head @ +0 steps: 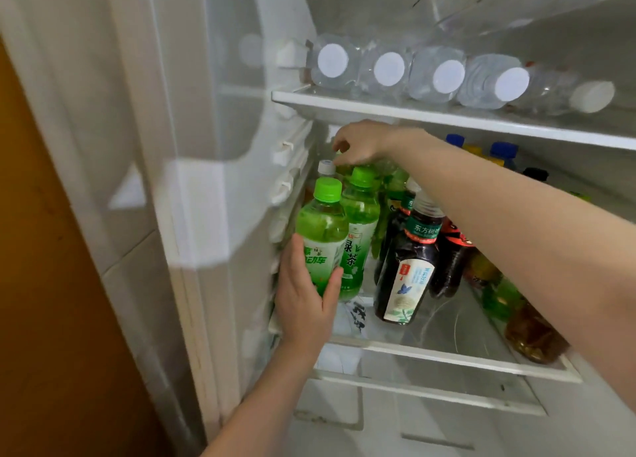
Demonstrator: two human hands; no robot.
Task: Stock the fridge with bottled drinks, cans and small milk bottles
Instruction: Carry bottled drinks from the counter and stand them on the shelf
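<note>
My left hand (306,295) grips a green tea bottle (323,229) with a green cap, upright at the front left of the fridge's middle glass shelf (444,355). Right beside it stands a second green tea bottle (361,222). My right hand (358,145) reaches in over the bottles, its fingers curled at the tops of bottles further back, above a white-capped bottle (326,167). What it holds is hidden. Dark tea bottles (409,260) stand in the middle of the shelf.
Several clear water bottles (389,69) lie on their sides on the upper shelf (378,107), white caps facing out. Amber and green bottles (530,332) line the middle shelf's right side; blue-capped yellow bottles (502,152) stand at the back. The open door (192,181) is at left.
</note>
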